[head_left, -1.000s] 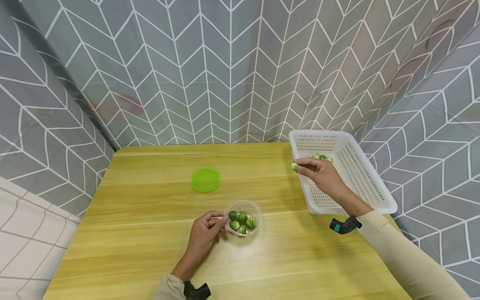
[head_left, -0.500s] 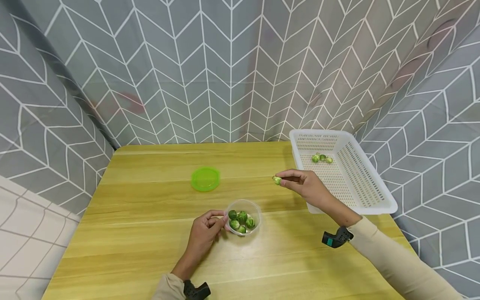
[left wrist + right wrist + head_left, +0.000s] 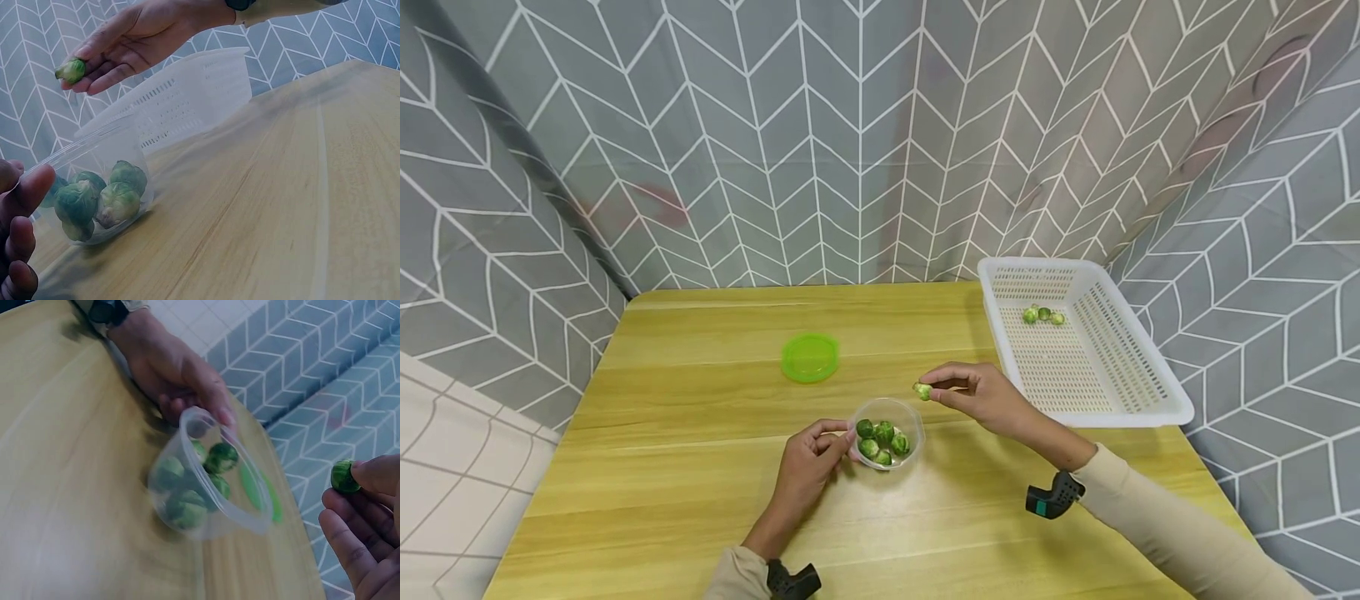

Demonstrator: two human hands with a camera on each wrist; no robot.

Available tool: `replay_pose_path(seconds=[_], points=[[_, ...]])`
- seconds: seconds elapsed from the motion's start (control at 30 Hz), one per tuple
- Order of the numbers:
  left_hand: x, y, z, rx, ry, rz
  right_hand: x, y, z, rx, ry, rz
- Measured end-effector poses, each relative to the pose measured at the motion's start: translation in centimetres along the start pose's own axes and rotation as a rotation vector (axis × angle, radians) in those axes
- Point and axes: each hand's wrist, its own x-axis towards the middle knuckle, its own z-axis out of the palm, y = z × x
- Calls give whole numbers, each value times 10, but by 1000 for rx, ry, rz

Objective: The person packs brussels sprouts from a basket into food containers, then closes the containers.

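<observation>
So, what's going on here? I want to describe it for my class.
A person at a wooden table is handling Brussels sprouts. The left hand holds the rim of a clear plastic tub with several tub sprouts inside. The right hand pinches a single sprout in the air near the tub, not yet in it. A few basket sprouts lie in the white plastic basket, and a green lid lies on the table.

Two hands (image 3: pixel 808 467) (image 3: pixel 981 396), one tub (image 3: pixel 891 408), one lid (image 3: pixel 810 358), one basket (image 3: pixel 1063 371), at least nine Brussels sprouts (image 3: pixel 923 391)
</observation>
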Motion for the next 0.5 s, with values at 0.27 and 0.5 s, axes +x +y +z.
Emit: replay_pose_path(seconds=[0.27, 0.5], points=[[0, 0, 0, 8, -2, -9, 4, 0, 21, -26, -61, -21], [-1, 2, 1, -12, 14, -26, 8, 6, 38, -13, -132, -61]])
